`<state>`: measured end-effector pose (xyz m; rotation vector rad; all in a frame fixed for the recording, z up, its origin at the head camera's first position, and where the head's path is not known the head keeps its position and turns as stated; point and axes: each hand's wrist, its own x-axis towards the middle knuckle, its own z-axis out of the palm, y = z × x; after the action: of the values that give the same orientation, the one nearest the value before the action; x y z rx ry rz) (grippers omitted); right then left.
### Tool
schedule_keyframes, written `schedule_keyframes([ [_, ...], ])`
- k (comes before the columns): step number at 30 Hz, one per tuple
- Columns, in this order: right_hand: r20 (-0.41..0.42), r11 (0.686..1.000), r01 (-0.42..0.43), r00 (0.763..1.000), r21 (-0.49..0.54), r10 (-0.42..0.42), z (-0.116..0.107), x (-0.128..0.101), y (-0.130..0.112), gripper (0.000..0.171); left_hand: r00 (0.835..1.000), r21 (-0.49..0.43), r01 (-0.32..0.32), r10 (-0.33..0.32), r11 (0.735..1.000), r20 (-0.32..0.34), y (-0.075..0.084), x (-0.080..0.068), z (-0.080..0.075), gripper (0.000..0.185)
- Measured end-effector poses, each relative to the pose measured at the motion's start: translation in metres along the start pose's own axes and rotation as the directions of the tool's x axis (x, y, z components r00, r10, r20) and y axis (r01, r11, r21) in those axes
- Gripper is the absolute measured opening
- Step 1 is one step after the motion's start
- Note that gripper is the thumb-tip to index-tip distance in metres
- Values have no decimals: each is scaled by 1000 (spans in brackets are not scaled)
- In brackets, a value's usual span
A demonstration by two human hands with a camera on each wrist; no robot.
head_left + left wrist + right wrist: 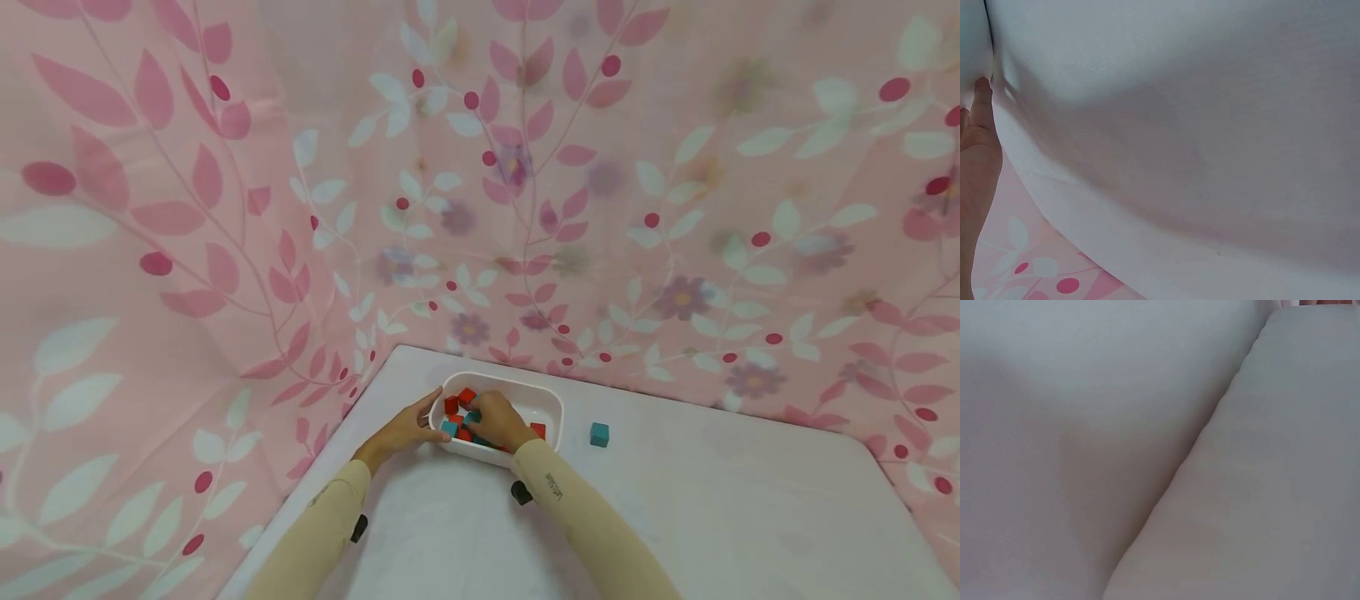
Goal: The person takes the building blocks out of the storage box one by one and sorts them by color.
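Reaching into the white tub (551, 404) with the right hand (498, 421), fingers curled down among the red and teal cubes (457, 408); impossible to tell whether clamped on one. Steadying the tub's rim at 9 o'clock with the left hand (405, 431), thumb and fingers wrapped over the edge. Sitting alone on the white bench (712, 500), at 3 o'clock from the tub and apart from it: one teal cube (598, 434). Hanging behind, at 12 o'clock: a pink leaf-patterned curtain (225, 208).

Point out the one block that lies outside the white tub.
The teal block alone on the table, right of the white tub; the other blocks all lie inside it.
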<state>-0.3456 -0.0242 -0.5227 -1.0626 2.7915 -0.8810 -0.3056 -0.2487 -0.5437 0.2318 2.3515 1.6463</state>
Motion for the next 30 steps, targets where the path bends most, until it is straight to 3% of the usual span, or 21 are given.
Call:
schedule_keyframes([
  [9, 8, 985, -123, 992, 125, 123, 0, -7, 8, 30, 1000, 15, 16, -15, 1000, -11, 6, 1, 4, 93],
  [18, 22, 990, -105, 994, 98, 103, -4, -9, 15, 32, 1000, 35, 27, -27, 999, -7, 7, 1, 4, 95],
  [25, 23, 987, -45, 999, 154, 42, -37, -23, 28, 37, 999, 48, 36, -35, 998, -16, 5, -4, 4, 93],
  [30, 8, 982, -69, 998, 174, 69, -73, -45, 45, 35, 997, 34, 69, -68, 997, -41, 2, -4, 4, 96],
])
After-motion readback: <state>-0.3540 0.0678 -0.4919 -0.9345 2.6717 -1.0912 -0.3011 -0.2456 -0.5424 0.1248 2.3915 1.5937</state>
